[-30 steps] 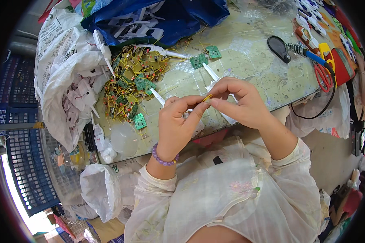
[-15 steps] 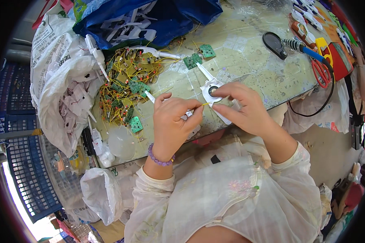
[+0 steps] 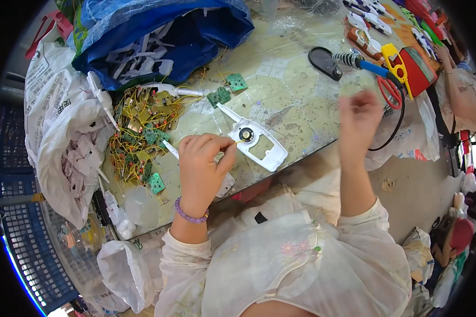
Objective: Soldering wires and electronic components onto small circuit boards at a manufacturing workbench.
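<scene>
My left hand (image 3: 203,161) is closed in a pinch on a thin yellow wire (image 3: 238,141), whose end lies over a round black speaker (image 3: 246,136). The speaker sits in a white plastic casing (image 3: 271,159) with a rectangular cut-out, flat on the table. Under and beside my left hand are further white plastic parts (image 3: 226,185), partly hidden. My right hand (image 3: 360,113) is off the casing, in the air at the table's right edge, its fingers smeared by motion. Nearest to it is a soldering iron with a blue handle (image 3: 375,68).
Left of my left hand lies a heap of circuit boards with yellow wires (image 3: 143,129). Behind it stands a blue bag (image 3: 190,50) of white parts; a white sack (image 3: 50,119) is farther left. Yellow-handled pliers (image 3: 395,62) lie at the right. Another person's arm (image 3: 449,66) shows beyond.
My right hand has left the speaker and casing and moved right, toward the soldering iron. The left hand keeps its pinch on the wire. The whole view has shifted.
</scene>
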Available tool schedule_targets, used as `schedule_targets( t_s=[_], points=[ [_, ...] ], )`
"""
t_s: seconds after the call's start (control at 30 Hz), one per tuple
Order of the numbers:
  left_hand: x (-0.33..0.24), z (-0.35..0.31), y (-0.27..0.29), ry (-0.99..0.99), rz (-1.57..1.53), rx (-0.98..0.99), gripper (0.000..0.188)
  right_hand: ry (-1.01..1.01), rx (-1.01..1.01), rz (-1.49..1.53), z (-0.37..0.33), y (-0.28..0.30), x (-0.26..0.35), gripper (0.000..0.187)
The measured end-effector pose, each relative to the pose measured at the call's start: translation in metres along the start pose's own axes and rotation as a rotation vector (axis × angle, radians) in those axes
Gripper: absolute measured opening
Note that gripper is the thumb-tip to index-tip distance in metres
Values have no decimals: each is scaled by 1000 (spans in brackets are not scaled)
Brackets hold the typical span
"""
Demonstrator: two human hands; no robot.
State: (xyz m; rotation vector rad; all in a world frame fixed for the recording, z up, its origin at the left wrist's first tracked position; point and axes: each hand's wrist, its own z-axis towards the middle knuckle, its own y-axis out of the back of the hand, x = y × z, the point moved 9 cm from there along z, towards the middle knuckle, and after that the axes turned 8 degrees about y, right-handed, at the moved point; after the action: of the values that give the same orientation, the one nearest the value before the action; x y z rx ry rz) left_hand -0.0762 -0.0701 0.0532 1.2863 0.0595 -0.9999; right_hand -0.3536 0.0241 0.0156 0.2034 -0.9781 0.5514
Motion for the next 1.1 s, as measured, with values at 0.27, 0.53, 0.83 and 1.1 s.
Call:
schedule_targets(
  t_s=[0.27, 0.53, 0.83, 1.1],
  points=[
    [4, 2, -3, 43, 66, -13, 6, 261, 0, -711, 76, 13, 46, 40],
    [-10, 7, -13, -2, 142, 24, 6, 145, -243, 40, 53, 131, 87, 28],
    [-2, 4, -28, 34, 257, 23, 5, 601, 600, 243, -51, 20, 97, 26],
    [-7, 5, -28, 19, 320, -14, 6, 614, 798, 134, -70, -6, 94, 29]
  ],
)
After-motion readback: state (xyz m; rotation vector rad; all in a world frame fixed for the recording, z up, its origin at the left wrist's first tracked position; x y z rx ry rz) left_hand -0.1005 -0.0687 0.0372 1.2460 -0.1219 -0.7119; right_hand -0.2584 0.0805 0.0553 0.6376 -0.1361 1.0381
